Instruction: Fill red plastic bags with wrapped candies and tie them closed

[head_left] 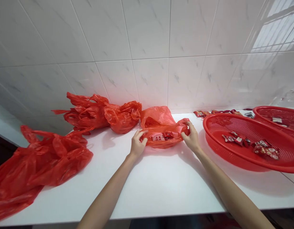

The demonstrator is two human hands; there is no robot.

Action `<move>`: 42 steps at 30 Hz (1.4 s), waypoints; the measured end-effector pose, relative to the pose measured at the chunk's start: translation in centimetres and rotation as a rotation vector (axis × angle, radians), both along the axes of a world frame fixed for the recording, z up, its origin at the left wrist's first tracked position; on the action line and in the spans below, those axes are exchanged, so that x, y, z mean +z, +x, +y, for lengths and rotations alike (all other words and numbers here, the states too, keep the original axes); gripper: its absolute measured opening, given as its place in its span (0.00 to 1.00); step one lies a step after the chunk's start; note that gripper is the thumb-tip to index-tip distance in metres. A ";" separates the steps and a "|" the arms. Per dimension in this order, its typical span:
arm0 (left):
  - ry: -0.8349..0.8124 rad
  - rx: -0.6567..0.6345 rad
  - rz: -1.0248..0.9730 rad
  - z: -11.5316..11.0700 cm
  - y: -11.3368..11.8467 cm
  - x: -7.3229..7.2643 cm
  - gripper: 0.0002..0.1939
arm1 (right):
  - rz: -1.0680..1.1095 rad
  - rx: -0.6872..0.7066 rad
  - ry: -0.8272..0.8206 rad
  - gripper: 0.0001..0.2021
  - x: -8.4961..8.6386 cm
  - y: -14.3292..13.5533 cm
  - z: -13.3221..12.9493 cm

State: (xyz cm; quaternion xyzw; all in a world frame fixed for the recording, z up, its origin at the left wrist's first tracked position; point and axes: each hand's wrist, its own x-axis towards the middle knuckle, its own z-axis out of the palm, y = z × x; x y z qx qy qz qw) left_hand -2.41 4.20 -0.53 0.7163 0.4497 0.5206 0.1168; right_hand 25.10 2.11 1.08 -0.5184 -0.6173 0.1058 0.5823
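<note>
A thin red plastic bag (pixel 164 143) lies on the white table, its mouth spread between my two hands. My left hand (pixel 138 143) pinches the rim on the left side. On the right side, my right hand (pixel 191 136) grips the rim between thumb and fingers. Small red and white wrapped packets (pixel 158 138) show inside the opening. Just behind this bag, touching it, another red bag (pixel 157 115) rests near the wall.
Filled red bags (pixel 124 116) stand along the wall at the left, with a large red bag pile (pixel 46 159) nearer. At the right are a red basket (pixel 229 156) holding wrapped packets (pixel 237 140) and a second red basket (pixel 277 111). More packets (pixel 201 114) lie by the tiled wall.
</note>
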 end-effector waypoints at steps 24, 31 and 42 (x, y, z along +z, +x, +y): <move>-0.036 -0.109 -0.243 0.3 -0.8 13.8 0.11 | 0.175 0.228 -0.137 0.06 13.1 1.2 -1.8; -0.145 -0.153 -0.384 -1.9 -0.2 15.2 0.10 | 0.056 0.221 -0.266 0.05 14.6 1.6 -3.6; 0.074 -0.215 -0.531 -2.7 0.1 15.7 0.07 | 0.303 0.357 -0.084 0.13 14.0 1.5 -2.8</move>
